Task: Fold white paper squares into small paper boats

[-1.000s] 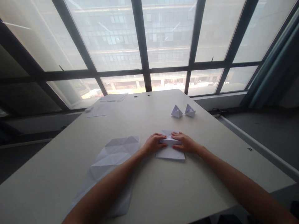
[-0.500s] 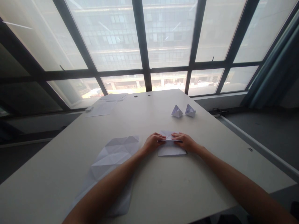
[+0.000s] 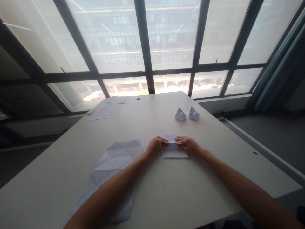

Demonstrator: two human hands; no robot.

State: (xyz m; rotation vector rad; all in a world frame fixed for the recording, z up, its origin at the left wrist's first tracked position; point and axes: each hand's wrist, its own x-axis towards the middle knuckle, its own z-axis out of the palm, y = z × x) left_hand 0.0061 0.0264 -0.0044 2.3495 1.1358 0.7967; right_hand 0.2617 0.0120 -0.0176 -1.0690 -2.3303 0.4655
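Note:
A small folded sheet of white paper (image 3: 175, 154) lies on the white table in front of me, with a raised fold running across its middle. My left hand (image 3: 156, 145) grips the left end of that fold, fingers on top and thumb beneath. At the right end, my right hand (image 3: 188, 144) pinches the same fold in the same way. Under my left forearm spreads a larger creased sheet of paper (image 3: 116, 159). Beyond my right hand stand two folded paper pyramid shapes, the left one (image 3: 180, 114) and the right one (image 3: 193, 113).
Several flat sheets of paper (image 3: 102, 112) lie at the far left of the table (image 3: 152, 197). Tall windows in dark frames (image 3: 149, 47) rise behind the table. A blue curtain (image 3: 276, 66) hangs at the right.
The front flap of the folded paper sits slightly flatter and its near edge looks straighter. Both hands keep nearly the same place on the fold.

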